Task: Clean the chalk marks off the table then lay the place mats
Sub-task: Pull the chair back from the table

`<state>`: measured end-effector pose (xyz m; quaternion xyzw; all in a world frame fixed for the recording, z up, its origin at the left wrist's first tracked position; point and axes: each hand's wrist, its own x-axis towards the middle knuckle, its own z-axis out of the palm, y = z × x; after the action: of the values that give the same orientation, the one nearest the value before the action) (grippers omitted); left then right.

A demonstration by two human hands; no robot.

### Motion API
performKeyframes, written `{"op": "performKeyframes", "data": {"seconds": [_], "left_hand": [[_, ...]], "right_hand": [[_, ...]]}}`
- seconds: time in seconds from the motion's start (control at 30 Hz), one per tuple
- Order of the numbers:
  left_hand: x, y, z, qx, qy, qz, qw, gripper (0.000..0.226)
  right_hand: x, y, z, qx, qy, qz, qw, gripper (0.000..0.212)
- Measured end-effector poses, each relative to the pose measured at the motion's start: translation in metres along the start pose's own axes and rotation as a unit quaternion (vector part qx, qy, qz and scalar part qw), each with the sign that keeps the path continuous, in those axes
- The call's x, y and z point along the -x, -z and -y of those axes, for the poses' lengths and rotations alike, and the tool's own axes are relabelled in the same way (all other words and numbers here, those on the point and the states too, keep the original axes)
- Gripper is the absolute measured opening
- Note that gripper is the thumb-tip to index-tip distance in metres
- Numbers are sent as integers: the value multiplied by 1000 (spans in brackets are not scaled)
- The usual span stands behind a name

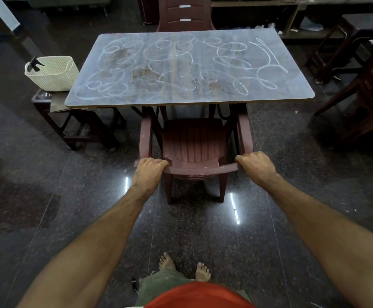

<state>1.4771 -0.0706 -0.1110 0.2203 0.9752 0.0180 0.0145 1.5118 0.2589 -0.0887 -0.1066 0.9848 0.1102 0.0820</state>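
Basket (pixel 53 73): a cream slotted basket is sitting on a low dark stool (pixel 47 103) just beside the counter's left edge, with a dark spray nozzle (pixel 34 63) poking out of its top.
Counter (pixel 292 90): the grey-topped counter is standing ahead of the person, its near edge overhanging the front of the chair.
Chalk marks (pixel 165 63): white loops and scribbles are covering nearly the whole top, from the left corner across to a long curling stroke at the right; brownish smudges are showing through around the middle.
Left hand (pixel 148 172): it is gripping the left end of the chair's top rail, fingers curled over the rail, knuckles up.
Chair (pixel 194 143): a maroon plastic armchair is standing partly tucked under the counter, its back toward the person and its rear legs on the dark polished floor (pixel 70 207).
Right hand (pixel 257 166): it is gripping the right end of the same rail, fingers wrapped over it.
Far chair (pixel 185 14): a second maroon chair is standing behind the counter's far edge.
Feet (pixel 185 266): two bare feet are resting on the floor below the arms.
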Motion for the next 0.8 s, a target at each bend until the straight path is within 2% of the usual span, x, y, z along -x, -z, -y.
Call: {"op": "performKeyframes", "data": {"seconds": [0.2,0.37,0.47,0.7,0.8], "left_hand": [[6,8,-1,14,0,13,1000,34],[21,9,3,34,5,-18,999,37],[29,14,7,39,20,-20,999,46],[52,21,16,58,83,4,995,60],[62,25,23,69,111,3,991,62]], "right_hand": [[0,2,2,-40,0,33,999,32],[-7,12,9,-118,46,109,986,73],[-8,20,30,-139,66,109,982,90],[-14,33,87,-214,82,81,970,88],[-22,39,109,-224,90,81,967,81]]}}
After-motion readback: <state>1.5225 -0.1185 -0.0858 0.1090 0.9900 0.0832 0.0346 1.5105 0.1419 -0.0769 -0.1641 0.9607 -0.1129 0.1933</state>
